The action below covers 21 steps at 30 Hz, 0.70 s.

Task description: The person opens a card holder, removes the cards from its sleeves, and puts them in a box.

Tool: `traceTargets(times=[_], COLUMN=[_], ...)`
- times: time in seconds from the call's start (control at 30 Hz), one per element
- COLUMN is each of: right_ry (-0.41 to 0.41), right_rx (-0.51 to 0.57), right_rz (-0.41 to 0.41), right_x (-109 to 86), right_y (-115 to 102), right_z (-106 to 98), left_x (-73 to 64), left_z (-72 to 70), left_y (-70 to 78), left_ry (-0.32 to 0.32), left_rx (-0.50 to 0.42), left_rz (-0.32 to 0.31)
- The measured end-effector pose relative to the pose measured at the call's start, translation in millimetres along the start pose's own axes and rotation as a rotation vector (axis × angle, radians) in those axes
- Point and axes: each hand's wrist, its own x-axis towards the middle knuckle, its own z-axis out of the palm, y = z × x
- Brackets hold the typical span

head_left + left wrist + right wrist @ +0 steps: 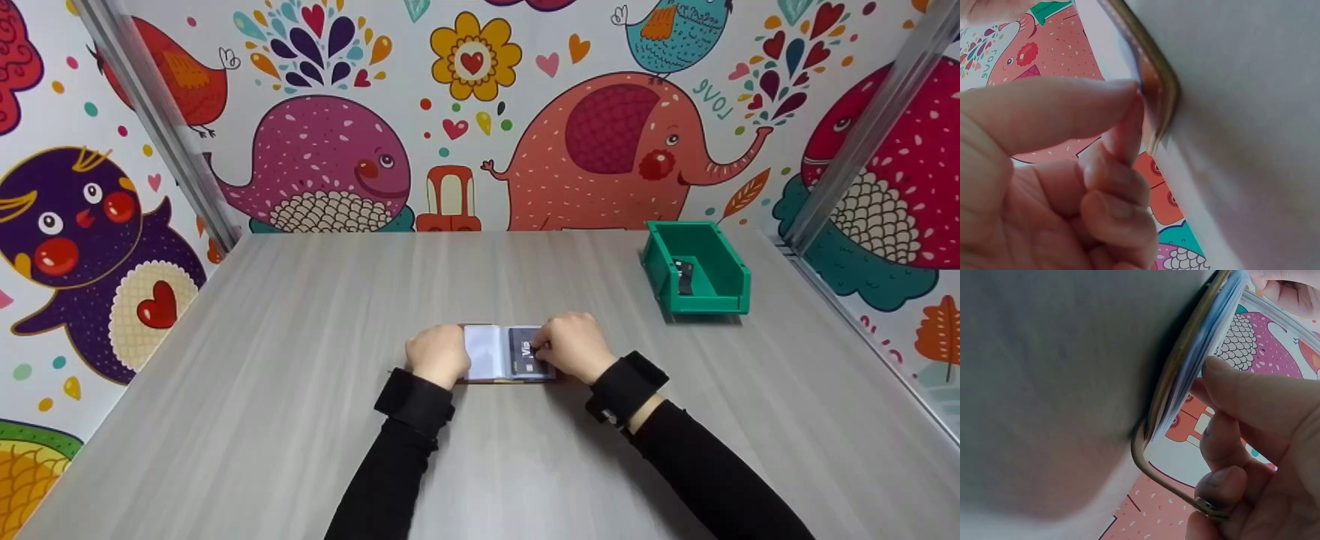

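A small card holder [482,354] with clear sleeves lies open on the table. A dark card [523,352] with white lettering shows on its right side. At the left edge, my left hand [437,355] pinches the holder between thumb and forefinger; the left wrist view has the brown stitched cover [1154,84] at those fingertips. My right hand [577,345] has thumb and forefinger together on the card's right part, covering some of it. In the right wrist view a stack of sleeves [1188,363] and a brown strap with a snap [1168,481] appear beside the curled fingers.
A green open bin [709,304] stands at the back right of the table [300,450], with dark cards [684,277] inside. Printed cartoon walls [480,135] and metal posts [161,120] enclose the back and sides.
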Motion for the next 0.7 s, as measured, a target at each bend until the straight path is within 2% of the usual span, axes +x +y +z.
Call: traceTargets(times=[0.7], right_ry=[0.070], right_rx=[-0.023], right_rz=[-0.001], right_x=[-4.1], right_y=[11.5], right_z=[-7.8], left_x=[-1.2], left_z=[-1.9], left_y=[1.0], left_ry=[-0.009], left_rx=[0.002], left_rz=[0.001])
